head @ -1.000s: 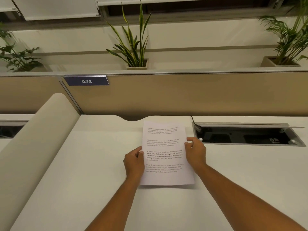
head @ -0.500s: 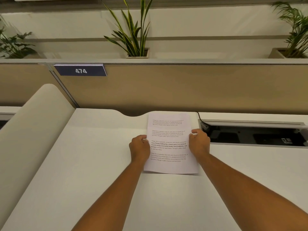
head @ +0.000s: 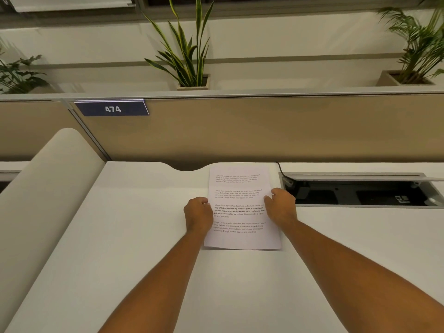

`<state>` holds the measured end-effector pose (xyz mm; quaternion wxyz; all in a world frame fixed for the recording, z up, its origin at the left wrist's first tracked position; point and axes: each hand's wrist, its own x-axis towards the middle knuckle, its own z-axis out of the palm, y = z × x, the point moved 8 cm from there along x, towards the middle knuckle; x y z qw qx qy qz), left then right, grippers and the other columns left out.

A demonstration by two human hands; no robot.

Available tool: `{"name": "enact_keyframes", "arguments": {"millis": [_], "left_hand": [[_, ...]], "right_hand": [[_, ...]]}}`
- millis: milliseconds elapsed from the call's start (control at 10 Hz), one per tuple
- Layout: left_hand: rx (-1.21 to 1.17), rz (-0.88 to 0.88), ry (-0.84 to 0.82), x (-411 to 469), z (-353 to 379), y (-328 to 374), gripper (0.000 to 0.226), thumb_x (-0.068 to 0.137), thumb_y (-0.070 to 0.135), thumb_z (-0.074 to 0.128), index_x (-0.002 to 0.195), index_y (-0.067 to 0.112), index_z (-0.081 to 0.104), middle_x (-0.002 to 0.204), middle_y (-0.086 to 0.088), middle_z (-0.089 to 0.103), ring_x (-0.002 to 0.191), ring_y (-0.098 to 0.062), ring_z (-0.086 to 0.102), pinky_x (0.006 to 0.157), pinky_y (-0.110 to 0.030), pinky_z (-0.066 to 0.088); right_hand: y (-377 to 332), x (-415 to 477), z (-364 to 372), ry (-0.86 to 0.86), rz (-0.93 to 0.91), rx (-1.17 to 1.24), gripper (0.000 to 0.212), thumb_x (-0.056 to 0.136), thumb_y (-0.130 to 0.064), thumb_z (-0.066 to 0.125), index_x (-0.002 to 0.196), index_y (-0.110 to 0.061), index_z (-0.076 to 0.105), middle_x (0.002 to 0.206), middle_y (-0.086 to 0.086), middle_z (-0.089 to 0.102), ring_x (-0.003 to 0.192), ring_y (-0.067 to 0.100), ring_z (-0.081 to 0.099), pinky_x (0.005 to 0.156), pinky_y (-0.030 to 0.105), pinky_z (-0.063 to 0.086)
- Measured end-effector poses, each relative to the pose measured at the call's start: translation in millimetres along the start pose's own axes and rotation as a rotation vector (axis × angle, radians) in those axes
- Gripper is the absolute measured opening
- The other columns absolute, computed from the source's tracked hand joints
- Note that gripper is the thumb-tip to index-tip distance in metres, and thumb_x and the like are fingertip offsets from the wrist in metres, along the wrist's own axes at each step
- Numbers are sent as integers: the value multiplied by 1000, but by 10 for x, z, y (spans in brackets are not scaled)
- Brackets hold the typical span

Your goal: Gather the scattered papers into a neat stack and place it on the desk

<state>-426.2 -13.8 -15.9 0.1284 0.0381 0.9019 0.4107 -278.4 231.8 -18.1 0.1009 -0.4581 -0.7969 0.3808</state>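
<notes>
A stack of white printed papers (head: 240, 207) lies flat on the white desk (head: 134, 236), near its far edge. My left hand (head: 198, 215) grips the stack's left edge with curled fingers. My right hand (head: 281, 206) grips the right edge the same way. The sheets look aligned, with only the top page showing; how many lie beneath is hidden.
An open cable tray (head: 360, 191) with a raised lid sits in the desk right of the papers, and a black cable (head: 280, 168) runs into it. A beige partition (head: 240, 131) with sign 474 (head: 113, 108) backs the desk. A curved divider (head: 48, 183) bounds the left side.
Both hands have slid up along the paper's side edges and closed on them. The stack has shifted slightly farther from me, toward the partition.
</notes>
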Motion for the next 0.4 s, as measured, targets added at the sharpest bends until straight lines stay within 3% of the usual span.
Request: {"name": "enact_keyframes", "arguments": {"millis": [100, 200, 300, 400], "left_hand": [[7, -6, -2, -28, -11, 18, 27, 107, 7, 54, 115, -2, 78, 124, -18, 78, 109, -36, 74, 94, -37, 59], [28, 10, -20, -109, -52, 77, 26, 107, 10, 53, 92, -1, 73, 113, -22, 78, 103, -40, 75, 86, -44, 62], [171, 50, -49, -211, -82, 133, 24, 108, 21, 54, 111, 6, 73, 124, -16, 73, 114, -36, 71, 95, -44, 60], [534, 178, -81, -395, -35, 203, 43, 108, 41, 50, 140, 14, 59, 142, -10, 61, 132, -31, 57, 110, -47, 47]], "right_hand": [[-24, -29, -14, -10, -26, -37, 28, 103, -20, 60, 122, 0, 66, 121, 15, 71, 88, 18, 58, 72, 23, 45], [-58, -96, -70, -40, -66, -91, 27, 103, -23, 59, 120, -2, 64, 118, 14, 69, 88, 18, 56, 74, 29, 49], [-88, -187, -130, -67, -110, -169, 31, 103, -28, 57, 125, -5, 61, 123, 13, 66, 94, 20, 58, 81, 34, 53], [-109, -367, -232, -81, -221, -376, 43, 104, -38, 54, 138, -13, 54, 137, 8, 60, 116, 27, 63, 93, 40, 55]]}}
